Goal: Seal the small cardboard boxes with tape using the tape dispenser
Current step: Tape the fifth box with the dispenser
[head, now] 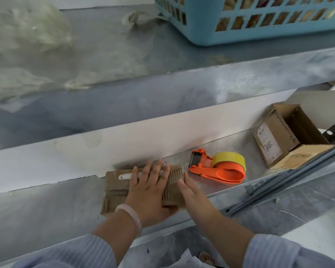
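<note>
Spread flat, the left grip presses a small box closed on the tabletop. The right grip, fingers straight and holding nothing, lies at its right edge. Taping comes next, so the right should reach the tape dispenser nearby.

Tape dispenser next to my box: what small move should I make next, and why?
Probably reach the right hand over and grip the tape dispenser by its orange handle. The left hand presses flat on the cardboard box, the right hand is open beside it holding nothing, and the dispenser lies untouched just to its right.
</note>
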Demonstrator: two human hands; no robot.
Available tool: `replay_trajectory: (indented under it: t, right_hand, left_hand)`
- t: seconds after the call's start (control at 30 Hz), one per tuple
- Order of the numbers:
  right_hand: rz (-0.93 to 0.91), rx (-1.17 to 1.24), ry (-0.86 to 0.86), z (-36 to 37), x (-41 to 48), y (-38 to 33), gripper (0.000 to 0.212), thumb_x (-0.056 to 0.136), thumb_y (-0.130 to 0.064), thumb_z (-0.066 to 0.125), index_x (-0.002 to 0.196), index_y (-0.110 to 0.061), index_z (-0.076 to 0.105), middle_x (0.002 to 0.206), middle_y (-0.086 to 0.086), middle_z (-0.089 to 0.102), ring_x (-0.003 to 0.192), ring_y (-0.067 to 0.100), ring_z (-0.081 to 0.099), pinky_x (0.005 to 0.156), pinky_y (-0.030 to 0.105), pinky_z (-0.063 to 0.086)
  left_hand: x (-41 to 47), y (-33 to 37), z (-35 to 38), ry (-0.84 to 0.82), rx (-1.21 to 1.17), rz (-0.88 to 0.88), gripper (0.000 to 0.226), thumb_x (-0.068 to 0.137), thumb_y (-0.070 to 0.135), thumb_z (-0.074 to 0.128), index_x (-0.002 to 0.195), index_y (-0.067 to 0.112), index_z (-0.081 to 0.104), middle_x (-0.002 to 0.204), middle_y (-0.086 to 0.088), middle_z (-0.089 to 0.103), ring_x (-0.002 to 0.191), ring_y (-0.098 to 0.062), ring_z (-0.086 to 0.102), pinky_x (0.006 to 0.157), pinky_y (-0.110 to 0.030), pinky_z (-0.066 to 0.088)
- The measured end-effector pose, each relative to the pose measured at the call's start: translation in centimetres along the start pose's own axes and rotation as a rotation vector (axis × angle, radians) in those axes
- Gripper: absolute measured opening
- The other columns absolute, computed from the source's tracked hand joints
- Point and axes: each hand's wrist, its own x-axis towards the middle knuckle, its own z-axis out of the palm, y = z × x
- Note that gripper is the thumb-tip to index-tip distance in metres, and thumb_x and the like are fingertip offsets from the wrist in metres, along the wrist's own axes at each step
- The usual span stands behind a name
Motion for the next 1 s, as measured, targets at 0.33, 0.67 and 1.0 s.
replay_trajectory:
  t: [0.33,0.67,1.0]
  right_hand:
    - [0.007,-0.279,0.134,0.6,1.9,0.5,0.04,0.1,-0.018,0.05,0.139,-0.027,0.049,0.118,-0.002,0.064,0.107,0.017,0.059,0.091,0.029,0.046]
    - [-0.05,-0.356,0.286,2.3,2.2,0.0,0.042,0.084,-0.044,0.072,0.121,-0.027,0.062,0.096,-0.011,0.068,0.085,0.008,0.06,0.069,0.021,0.043]
    - [-0.016,-0.415,0.162,1.1,2.6,0.3,0.05,0.104,-0.037,0.036,0.152,-0.024,0.032,0.146,0.005,0.048,0.13,0.025,0.045,0.102,0.031,0.036]
  left_hand:
    - [-1.7,-4.0,-2.1,0.091,-0.22,-0.234,0.091,0.077,0.076,0.009,0.155,0.029,0.021,0.161,0.014,0.015,0.15,-0.011,0.01,0.121,-0.037,-0.002]
    - [-4.3,-6.0,-0.9,0.164,-0.706,-0.553,0.095,0.085,0.053,0.066,0.156,0.017,0.014,0.161,0.005,0.012,0.146,-0.015,0.02,0.12,-0.03,0.019]
    - [-4.5,-6.7,-0.3,0.252,-0.956,-0.568,0.053,0.104,0.017,0.042,0.154,0.023,0.025,0.159,0.011,0.019,0.138,0.002,0.019,0.112,-0.014,0.01]
